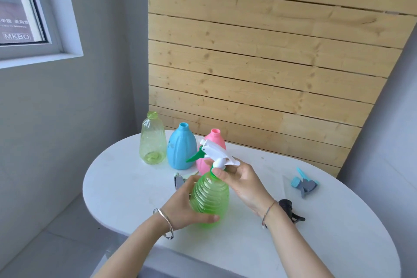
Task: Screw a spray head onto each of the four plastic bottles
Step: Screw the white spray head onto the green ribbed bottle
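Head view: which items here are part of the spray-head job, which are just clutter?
Job:
green bottle in left hand
white spray head, right hand at its collar
yellow-green bottle, blue bottle, pink bottle, all uncapped
blue-grey spray head, black spray head, grey spray head

Not job:
table
bracelets

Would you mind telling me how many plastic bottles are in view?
4: the green bottle held in both hands, and the yellow bottle, blue bottle and pink bottle standing behind; none seems hidden.
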Action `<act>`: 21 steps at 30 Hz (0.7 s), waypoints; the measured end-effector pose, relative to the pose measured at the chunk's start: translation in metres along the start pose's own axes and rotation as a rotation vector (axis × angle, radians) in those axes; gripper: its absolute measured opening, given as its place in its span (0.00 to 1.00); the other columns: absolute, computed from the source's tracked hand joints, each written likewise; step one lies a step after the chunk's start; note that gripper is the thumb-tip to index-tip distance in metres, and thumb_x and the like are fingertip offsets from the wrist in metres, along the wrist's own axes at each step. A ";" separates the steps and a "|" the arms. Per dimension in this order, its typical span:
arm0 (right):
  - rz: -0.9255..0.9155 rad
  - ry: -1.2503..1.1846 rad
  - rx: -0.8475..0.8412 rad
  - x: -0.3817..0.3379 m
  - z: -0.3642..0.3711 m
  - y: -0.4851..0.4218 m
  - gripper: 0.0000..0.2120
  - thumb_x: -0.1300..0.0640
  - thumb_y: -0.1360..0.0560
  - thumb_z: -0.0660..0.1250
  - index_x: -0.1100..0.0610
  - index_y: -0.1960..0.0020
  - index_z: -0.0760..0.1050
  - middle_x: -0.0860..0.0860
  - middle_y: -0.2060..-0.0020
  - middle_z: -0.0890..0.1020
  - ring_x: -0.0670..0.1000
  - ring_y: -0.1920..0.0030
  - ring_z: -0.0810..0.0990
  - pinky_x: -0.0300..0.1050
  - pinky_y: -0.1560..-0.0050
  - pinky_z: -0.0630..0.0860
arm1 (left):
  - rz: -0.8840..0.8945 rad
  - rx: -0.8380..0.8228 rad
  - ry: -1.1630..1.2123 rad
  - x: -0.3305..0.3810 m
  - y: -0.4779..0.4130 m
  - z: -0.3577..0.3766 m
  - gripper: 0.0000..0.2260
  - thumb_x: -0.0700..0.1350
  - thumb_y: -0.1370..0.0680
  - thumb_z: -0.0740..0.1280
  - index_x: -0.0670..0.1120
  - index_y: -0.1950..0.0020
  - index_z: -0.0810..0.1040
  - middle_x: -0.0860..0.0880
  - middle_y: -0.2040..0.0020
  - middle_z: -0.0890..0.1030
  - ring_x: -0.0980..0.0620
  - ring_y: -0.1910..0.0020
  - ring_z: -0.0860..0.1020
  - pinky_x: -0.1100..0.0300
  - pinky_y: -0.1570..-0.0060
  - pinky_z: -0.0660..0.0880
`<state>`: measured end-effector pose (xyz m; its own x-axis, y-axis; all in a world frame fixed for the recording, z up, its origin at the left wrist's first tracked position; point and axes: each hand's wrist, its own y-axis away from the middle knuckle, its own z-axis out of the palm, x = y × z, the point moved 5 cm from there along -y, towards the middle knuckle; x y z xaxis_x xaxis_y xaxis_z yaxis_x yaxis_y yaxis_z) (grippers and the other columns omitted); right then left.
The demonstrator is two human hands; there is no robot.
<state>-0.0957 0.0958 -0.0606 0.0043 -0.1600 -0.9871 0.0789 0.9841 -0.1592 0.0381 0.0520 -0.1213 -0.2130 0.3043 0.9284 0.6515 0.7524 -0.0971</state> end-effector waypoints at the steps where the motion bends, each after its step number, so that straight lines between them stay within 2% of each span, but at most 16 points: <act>1: 0.001 0.009 -0.008 0.000 0.000 0.002 0.08 0.67 0.25 0.65 0.59 0.48 0.77 0.56 0.47 0.82 0.40 0.51 0.83 0.30 0.53 0.75 | 0.009 0.014 -0.010 -0.001 0.001 0.002 0.37 0.47 0.40 0.81 0.53 0.37 0.66 0.54 0.45 0.78 0.68 0.50 0.77 0.76 0.55 0.71; 4: 0.016 0.066 -0.050 -0.002 0.002 0.005 0.10 0.66 0.25 0.65 0.52 0.57 0.79 0.52 0.48 0.84 0.40 0.51 0.82 0.29 0.53 0.74 | 0.038 0.007 -0.038 -0.003 0.002 0.008 0.38 0.46 0.40 0.81 0.53 0.36 0.63 0.53 0.42 0.76 0.69 0.48 0.76 0.77 0.53 0.70; 6: 0.035 0.098 -0.083 -0.005 0.005 0.008 0.13 0.66 0.25 0.65 0.49 0.60 0.79 0.44 0.54 0.85 0.39 0.53 0.82 0.28 0.53 0.73 | 0.044 -0.051 -0.035 0.001 0.002 0.008 0.40 0.46 0.38 0.80 0.52 0.34 0.60 0.53 0.37 0.72 0.66 0.41 0.73 0.77 0.47 0.68; 8: 0.030 0.129 -0.100 -0.005 0.006 0.009 0.13 0.66 0.25 0.65 0.49 0.59 0.79 0.43 0.55 0.85 0.38 0.52 0.82 0.28 0.53 0.73 | 0.037 -0.029 0.074 0.012 0.001 -0.004 0.34 0.50 0.33 0.76 0.53 0.33 0.60 0.55 0.34 0.69 0.58 0.33 0.69 0.71 0.40 0.67; 9: 0.025 0.144 -0.096 -0.003 0.004 0.009 0.11 0.65 0.25 0.65 0.51 0.56 0.80 0.45 0.52 0.85 0.39 0.50 0.82 0.29 0.51 0.73 | 0.049 0.043 0.173 0.021 0.000 -0.015 0.28 0.54 0.30 0.71 0.55 0.34 0.62 0.57 0.35 0.70 0.57 0.32 0.69 0.71 0.41 0.68; 11: 0.002 0.135 -0.073 0.000 0.002 0.008 0.09 0.65 0.25 0.65 0.60 0.46 0.78 0.54 0.46 0.83 0.45 0.44 0.81 0.32 0.47 0.74 | 0.172 0.185 0.287 0.047 0.000 -0.037 0.20 0.57 0.27 0.64 0.57 0.36 0.67 0.58 0.39 0.75 0.60 0.38 0.74 0.73 0.47 0.71; 13: -0.013 0.127 -0.048 0.002 0.000 0.008 0.10 0.65 0.25 0.65 0.65 0.44 0.76 0.58 0.45 0.82 0.47 0.45 0.81 0.33 0.46 0.74 | 0.293 0.176 0.272 0.069 -0.001 -0.043 0.18 0.54 0.26 0.64 0.51 0.38 0.74 0.55 0.47 0.82 0.60 0.47 0.80 0.71 0.49 0.74; 15: -0.001 0.136 -0.052 0.004 0.001 0.009 0.08 0.64 0.24 0.63 0.63 0.46 0.77 0.55 0.46 0.82 0.41 0.48 0.81 0.31 0.47 0.74 | 0.321 0.171 0.222 0.079 -0.004 -0.037 0.11 0.49 0.27 0.66 0.48 0.48 0.81 0.54 0.57 0.85 0.60 0.56 0.82 0.70 0.53 0.75; 17: 0.015 0.139 -0.072 0.006 0.003 0.010 0.09 0.61 0.22 0.61 0.62 0.45 0.77 0.51 0.46 0.82 0.36 0.48 0.80 0.28 0.48 0.72 | 0.338 0.239 0.184 0.083 -0.008 -0.035 0.07 0.46 0.27 0.66 0.44 0.55 0.82 0.49 0.62 0.85 0.60 0.63 0.80 0.69 0.59 0.76; 19: 0.007 0.153 -0.081 0.007 0.003 0.011 0.13 0.59 0.21 0.59 0.63 0.41 0.75 0.49 0.45 0.81 0.36 0.45 0.78 0.28 0.46 0.71 | 0.340 0.278 0.142 0.083 -0.011 -0.035 0.07 0.42 0.25 0.67 0.40 0.57 0.82 0.41 0.63 0.83 0.60 0.66 0.78 0.68 0.61 0.75; 21: -0.019 0.147 -0.069 0.008 0.001 0.011 0.13 0.59 0.21 0.60 0.63 0.41 0.76 0.49 0.45 0.81 0.37 0.46 0.79 0.29 0.46 0.72 | 0.352 0.289 0.097 0.083 -0.012 -0.037 0.06 0.41 0.25 0.68 0.39 0.58 0.81 0.39 0.64 0.82 0.60 0.67 0.76 0.68 0.63 0.74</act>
<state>-0.0937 0.1049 -0.0702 -0.1428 -0.1704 -0.9750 0.0092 0.9848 -0.1734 0.0393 0.0471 -0.0297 0.0630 0.5245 0.8491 0.4398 0.7491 -0.4954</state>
